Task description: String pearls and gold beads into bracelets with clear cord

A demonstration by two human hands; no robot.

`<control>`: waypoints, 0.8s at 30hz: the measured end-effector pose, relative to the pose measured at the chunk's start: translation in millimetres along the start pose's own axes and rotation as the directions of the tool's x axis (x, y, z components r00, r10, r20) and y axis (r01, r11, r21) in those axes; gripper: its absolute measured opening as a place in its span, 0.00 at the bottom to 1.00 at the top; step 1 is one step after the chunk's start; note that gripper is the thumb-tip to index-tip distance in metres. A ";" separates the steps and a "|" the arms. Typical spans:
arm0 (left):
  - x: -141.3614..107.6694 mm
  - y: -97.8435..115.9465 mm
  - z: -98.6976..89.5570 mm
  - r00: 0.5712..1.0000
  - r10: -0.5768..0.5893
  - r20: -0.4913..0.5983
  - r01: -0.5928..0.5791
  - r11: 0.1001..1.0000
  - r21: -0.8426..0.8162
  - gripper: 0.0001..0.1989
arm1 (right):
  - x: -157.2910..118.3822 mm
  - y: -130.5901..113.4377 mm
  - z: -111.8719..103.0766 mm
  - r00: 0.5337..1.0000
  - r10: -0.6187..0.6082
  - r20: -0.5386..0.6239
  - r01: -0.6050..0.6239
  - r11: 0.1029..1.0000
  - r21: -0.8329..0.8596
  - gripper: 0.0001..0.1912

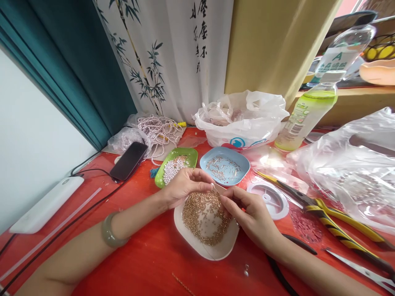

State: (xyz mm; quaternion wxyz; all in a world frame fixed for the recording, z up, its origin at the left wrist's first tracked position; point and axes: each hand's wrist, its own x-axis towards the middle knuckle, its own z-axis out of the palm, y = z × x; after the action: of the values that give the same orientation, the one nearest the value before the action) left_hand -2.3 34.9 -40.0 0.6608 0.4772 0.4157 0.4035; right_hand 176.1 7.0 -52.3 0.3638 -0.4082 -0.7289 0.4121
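Note:
My left hand [190, 186] pinches a small white pearl bead [212, 186] between thumb and fingertips. Close beside it, my right hand [249, 207] is closed in a pinch; a thin piece seems to run from the bead toward its fingers, too small to make out. Both hands are over a white dish [212, 253] that holds many tiny gold beads [202, 230]. Behind my left hand, a green dish [193, 154] contains white pearls and some gold beads. A blue dish [224, 154] with scattered thin metal pins stands beyond my fingertips.
Yellow-black pliers [327, 213], scissors [364, 267] and a white spool [271, 201] lie on the right. Plastic bags [240, 127], a bottle [307, 117] and pearl strands [157, 129] stand farther back. A phone [128, 161] and white power bank [46, 203] are left.

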 end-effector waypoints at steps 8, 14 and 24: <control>-4.0 5.3 0.1 0.997 0.077 0.000 -0.075 0.977 0.202 0.06 | -0.1 0.0 0.5 1.000 -0.010 0.006 0.010 1.000 -0.001 0.12; -5.6 10.2 1.8 0.987 0.162 -0.006 -0.148 0.916 0.374 0.05 | -0.1 0.1 0.4 1.000 -0.031 0.002 0.031 0.999 -0.030 0.12; -7.3 6.7 2.4 0.992 0.129 0.010 -0.124 0.927 0.353 0.08 | 0.8 2.9 0.8 0.999 -0.034 -0.004 0.034 0.999 -0.020 0.11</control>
State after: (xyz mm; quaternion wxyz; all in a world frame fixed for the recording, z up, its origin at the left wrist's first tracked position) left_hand -3.4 28.9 -31.8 0.5341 0.6112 0.4541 0.3673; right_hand 175.9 8.4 -55.1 0.3682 -0.4001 -0.7390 0.3977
